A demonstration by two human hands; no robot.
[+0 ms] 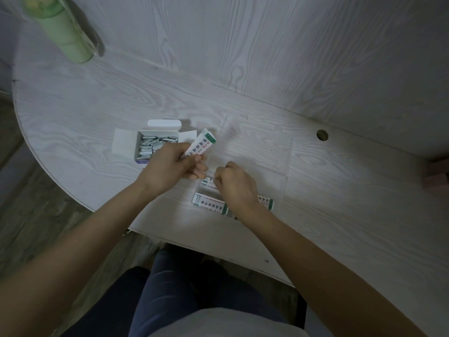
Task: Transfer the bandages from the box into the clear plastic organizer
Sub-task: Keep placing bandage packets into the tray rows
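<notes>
The head view looks down on a pale wood-grain counter [340, 186] with both bare forearms reaching in from below.

The open box [155, 144] sits left of centre, its flaps spread, and it is well filled with wrapped bandages. The left hand [170, 170] is just beside the box's right edge, its fingers and thumb curled round a held bandage [200, 145], perhaps a thin stack. The long axis of that strip runs up and to the right, away from the box and toward the organizer.

The clear plastic organizer [255, 142] lies right of the box. It is hard to read because it is transparent, but faint edges and dividers show. Placed bandages [210, 203] already lie in its near compartments, their long axes running roughly left to right.

The right hand [234, 184] is over those near compartments with its fingers curled. It appears to pinch or press a strip below the knuckles, though the fingertips are hidden, so the grip cannot be confirmed.

The organizer lies just right of and below the left hand, which is the nearer one for the strip it carries. By this judgement, that strip must turn from its diagonal to match the lie of the placed ones.

A green bottle [65, 32] stands far off at the upper left.
</notes>
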